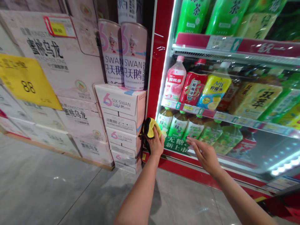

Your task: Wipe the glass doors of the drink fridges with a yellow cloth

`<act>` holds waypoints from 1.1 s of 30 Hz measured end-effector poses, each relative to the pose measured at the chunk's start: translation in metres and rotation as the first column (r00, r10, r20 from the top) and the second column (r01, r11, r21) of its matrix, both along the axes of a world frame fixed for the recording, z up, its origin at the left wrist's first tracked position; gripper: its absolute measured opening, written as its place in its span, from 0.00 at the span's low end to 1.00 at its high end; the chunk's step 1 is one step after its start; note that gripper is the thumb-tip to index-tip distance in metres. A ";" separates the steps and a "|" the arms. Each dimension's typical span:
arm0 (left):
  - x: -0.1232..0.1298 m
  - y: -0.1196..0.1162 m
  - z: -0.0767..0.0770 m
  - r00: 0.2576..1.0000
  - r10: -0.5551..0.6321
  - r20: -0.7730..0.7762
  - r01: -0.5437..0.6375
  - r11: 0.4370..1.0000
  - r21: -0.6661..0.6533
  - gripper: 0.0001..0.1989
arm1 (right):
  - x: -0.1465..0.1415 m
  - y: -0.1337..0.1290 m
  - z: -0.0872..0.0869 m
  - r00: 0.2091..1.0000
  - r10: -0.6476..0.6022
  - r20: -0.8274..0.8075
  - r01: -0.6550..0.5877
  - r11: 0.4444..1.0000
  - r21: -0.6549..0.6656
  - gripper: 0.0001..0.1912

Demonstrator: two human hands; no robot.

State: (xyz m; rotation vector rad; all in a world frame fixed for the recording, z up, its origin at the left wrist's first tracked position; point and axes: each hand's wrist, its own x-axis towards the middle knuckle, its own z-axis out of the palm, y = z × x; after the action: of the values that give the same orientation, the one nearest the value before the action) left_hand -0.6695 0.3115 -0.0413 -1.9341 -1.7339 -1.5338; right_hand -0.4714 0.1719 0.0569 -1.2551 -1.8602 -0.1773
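Note:
My left hand [156, 141] presses a yellow and black cloth [150, 128] against the lower red frame of the drinks cooler, close to the stacked SIX SWAN cartons. Its fingers lie over the cloth, and part of the cloth is bunched up behind them. Off to the right, my right hand [206, 154] hovers in front of the lowest bottles with nothing in it. The index finger is stretched out and the others bend loosely. Whether its fingertip touches the cooler front I cannot tell. Green tea bottles [178, 125] stand just behind both hands.
Pinkish cartons [87, 73] are piled at the left, with a yellow price sign [29, 82] on them. Two large cans [134, 56] stand on the SIX SWAN cartons [120, 101]. The cooler's red frame [159, 53] rises beside them. Grey floor tiles [93, 200] lie below.

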 end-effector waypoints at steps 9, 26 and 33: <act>0.028 -0.005 0.023 1.000 0.014 -0.024 -0.013 1.000 0.015 0.35 | 0.010 -0.001 -0.002 1.000 -0.015 -0.004 0.015 0.999 -0.045 0.24; 0.056 -0.018 0.022 0.969 -0.121 -0.215 0.130 0.991 0.028 0.31 | 0.052 -0.010 -0.014 0.985 -0.160 0.057 0.166 0.979 -0.117 0.25; 0.039 -0.024 0.012 0.985 -0.081 -0.153 0.080 0.997 -0.011 0.27 | 0.058 -0.012 -0.011 0.958 -0.210 0.194 0.227 0.971 -0.069 0.23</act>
State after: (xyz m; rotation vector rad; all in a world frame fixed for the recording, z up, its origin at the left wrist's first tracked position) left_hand -0.6303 0.2871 -0.0290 -2.0879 -1.6175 -1.3647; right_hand -0.4134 0.1602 0.0462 -1.5538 -1.9002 -0.3427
